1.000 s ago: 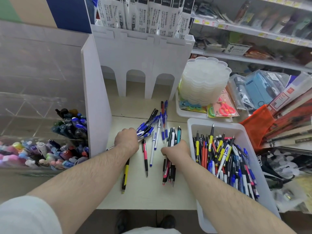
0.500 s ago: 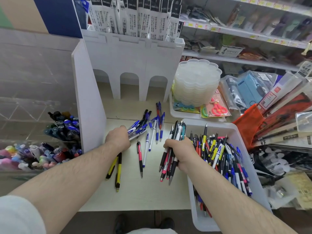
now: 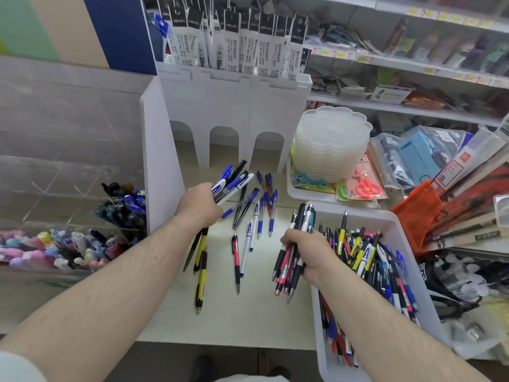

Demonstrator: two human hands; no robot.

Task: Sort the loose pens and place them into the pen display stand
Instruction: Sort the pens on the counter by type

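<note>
My left hand (image 3: pixel 197 206) grips a bundle of blue-and-white pens (image 3: pixel 234 183) lifted off the white counter (image 3: pixel 248 318), with yellow-and-black pens sticking out below the wrist. My right hand (image 3: pixel 305 252) grips a fistful of black, pink and grey pens (image 3: pixel 289 266) at the left rim of the white bin (image 3: pixel 396 224). Several loose pens (image 3: pixel 256 219) lie on the counter between my hands. The white pen display stand (image 3: pixel 234 111) with three arched slots rises behind them.
The white bin at the right holds several mixed pens (image 3: pixel 369 260). A stack of clear scalloped trays (image 3: pixel 330 144) and packaged scissors (image 3: pixel 363 186) sit behind it. Markers fill clear boxes (image 3: pixel 68 244) to the left. Refill packs (image 3: pixel 234 40) stand on top of the stand.
My left hand has lifted its blue-and-white pens off the counter. My right hand has carried its fistful to the right, up against the bin's rim.
</note>
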